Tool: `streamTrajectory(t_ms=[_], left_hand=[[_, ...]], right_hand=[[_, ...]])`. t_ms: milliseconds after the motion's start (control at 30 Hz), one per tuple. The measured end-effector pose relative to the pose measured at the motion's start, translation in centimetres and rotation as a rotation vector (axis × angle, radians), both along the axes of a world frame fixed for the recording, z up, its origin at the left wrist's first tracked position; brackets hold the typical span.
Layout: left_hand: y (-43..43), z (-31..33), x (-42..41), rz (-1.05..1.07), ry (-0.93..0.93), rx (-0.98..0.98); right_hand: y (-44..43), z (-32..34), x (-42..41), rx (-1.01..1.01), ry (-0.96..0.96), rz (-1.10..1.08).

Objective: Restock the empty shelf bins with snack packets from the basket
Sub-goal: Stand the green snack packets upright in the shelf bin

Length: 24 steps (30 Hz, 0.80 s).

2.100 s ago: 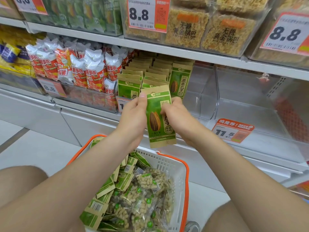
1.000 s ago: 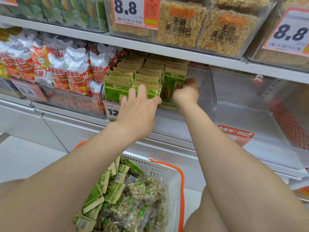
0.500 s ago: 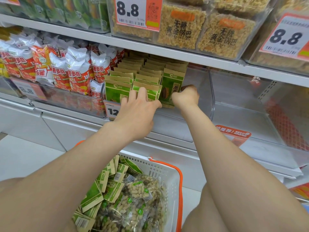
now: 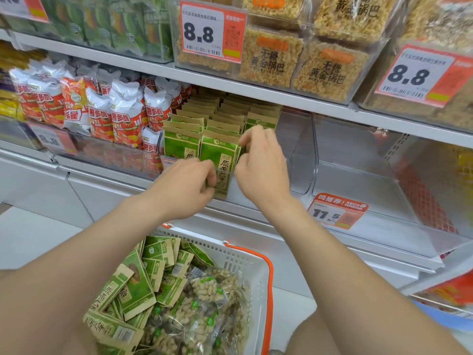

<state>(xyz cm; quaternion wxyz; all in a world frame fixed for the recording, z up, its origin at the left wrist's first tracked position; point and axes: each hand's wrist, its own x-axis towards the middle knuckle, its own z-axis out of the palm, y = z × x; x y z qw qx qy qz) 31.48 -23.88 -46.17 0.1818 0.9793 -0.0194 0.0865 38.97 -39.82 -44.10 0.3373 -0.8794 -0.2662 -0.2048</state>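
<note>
Shelf [image 4: 256, 213] carrying clear bins. Basket [image 4: 256, 262] below its front edge, full of snack packets [image 4: 143, 285]. Empty bin [image 4: 358, 180] toward the right; stocked bin [image 4: 294, 149] beside it. Left hand [image 4: 186, 188] and right hand [image 4: 261, 167]: fingers [image 4: 249, 139] pinch opposite edges of one upright green packet [image 4: 222, 162] at the stocked bin's front.

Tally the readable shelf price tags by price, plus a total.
White-and-orange card price tags reading 8.8: 3
Orange-bordered recommend price tag reading 11.5: 1
Total: 4
Not counted, unreadable: cropped tag at top left; tag mostly hidden behind the left hand.
</note>
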Motion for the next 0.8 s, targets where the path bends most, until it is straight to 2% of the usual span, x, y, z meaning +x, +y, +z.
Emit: streamTrajectory(t_ms=[67, 133, 200, 300, 367, 433, 600, 700, 800], left_hand=[[0.9, -0.7, -1.1, 0.004, 0.093, 0.035], [1.5, -1.8, -2.2, -0.002, 0.207, 0.1], [2.0, -3.1, -3.5, -0.024, 0.348, 0.198], [2.7, -5.1, -5.6, -0.074, 0.571, 0.313], [3.0, -6.7, -6.8, -0.095, 0.718, 0.333], [2.9, -8.4, -7.8, -0.115, 0.824, 0.342], [2.4, -13.6, -10.0, -0.157, 1.06, 0.446], [2.3, -15.9, -11.2, -0.212, 1.212, 0.536], [2.2, -17.0, -11.9, -0.21, 1.242, 0.603]], right_hand=[[0.6, -0.4, -2.1, -0.043, 0.005, 0.125], [1.2, -1.1, -3.8, -0.174, 0.048, 0.248], [1.8, -2.7, -4.7, -0.418, 0.128, 0.392], [2.4, -5.9, -6.6, -0.911, 0.34, 0.641], [2.6, -7.7, -8.3, -1.198, 0.437, 0.699], [3.1, -8.5, -10.0, -1.366, 0.445, 0.725], [4.8, -9.5, -12.3, -1.502, 0.418, 0.798], [5.0, -9.8, -12.3, -1.49, 0.414, 0.798], [4.7, -9.7, -11.8, -1.432, 0.403, 0.772]])
